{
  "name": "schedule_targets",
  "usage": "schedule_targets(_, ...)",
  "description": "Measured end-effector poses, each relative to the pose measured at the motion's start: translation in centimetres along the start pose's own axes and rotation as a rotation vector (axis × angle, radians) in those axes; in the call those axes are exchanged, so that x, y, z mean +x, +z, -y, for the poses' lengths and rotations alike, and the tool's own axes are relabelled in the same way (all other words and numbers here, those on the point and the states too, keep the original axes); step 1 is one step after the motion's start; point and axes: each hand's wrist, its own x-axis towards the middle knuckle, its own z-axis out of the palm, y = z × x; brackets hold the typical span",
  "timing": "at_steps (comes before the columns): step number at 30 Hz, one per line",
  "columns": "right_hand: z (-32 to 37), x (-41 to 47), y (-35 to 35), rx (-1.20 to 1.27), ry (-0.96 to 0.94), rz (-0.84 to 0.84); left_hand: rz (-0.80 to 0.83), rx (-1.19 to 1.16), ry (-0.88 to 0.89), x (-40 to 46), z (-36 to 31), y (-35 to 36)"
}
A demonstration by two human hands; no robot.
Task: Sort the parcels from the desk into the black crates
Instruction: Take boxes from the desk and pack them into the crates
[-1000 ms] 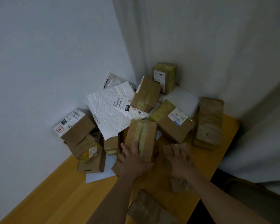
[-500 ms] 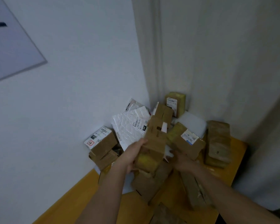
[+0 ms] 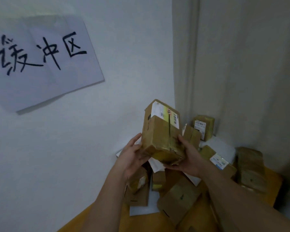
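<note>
Cardboard parcel (image 3: 161,131), taped and bearing a white shipping label on its upper face, is held up in the air above the wooden desk (image 3: 274,185), tilted with its near end lowest. Left hand (image 3: 132,158) cups its left lower edge with the thumb up along the side, while right hand (image 3: 186,158) grips the taped near corner from below and from the right. Beneath them lies a heap of other parcels (image 3: 179,198) in the desk's corner, and a handwritten paper sign (image 3: 40,61) hangs on the white wall.
</note>
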Motion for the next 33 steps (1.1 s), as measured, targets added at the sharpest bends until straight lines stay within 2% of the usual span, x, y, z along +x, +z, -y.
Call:
schedule_targets(3, -0.1, -0.3, 0.9, -0.111, -0.08, 0.01, -0.029, 0.104, 0.039, -1.5, -0.9, -0.4)
schedule_targets(11, 0.4, -1.0, 2.3, -0.38, -0.303, 0.026, 0.005, 0.196, 0.085, -2.9, -0.3, -1.4)
schedule_targets(17, 1.2, -2.8, 2.3, -0.452, -0.386, 0.041, 0.025, 0.19, 0.076, -3.8, 0.3, -0.8)
schedule_targets(25, 3.0, -6.2, 2.5, -0.582, -0.435, 0.085, -0.012, 0.214, 0.106, -6.3, 0.4, 1.5)
schedule_targets(30, 3.7, -9.6, 0.8, -0.854, -0.414, 0.161, -0.106, 0.173, 0.178, -8.9, 0.1, 2.9)
schedule_targets(33, 3.6, -12.1, -0.2, -0.841, -0.373, 0.194, -0.158, 0.17, 0.174, -10.9, 0.7, 3.3)
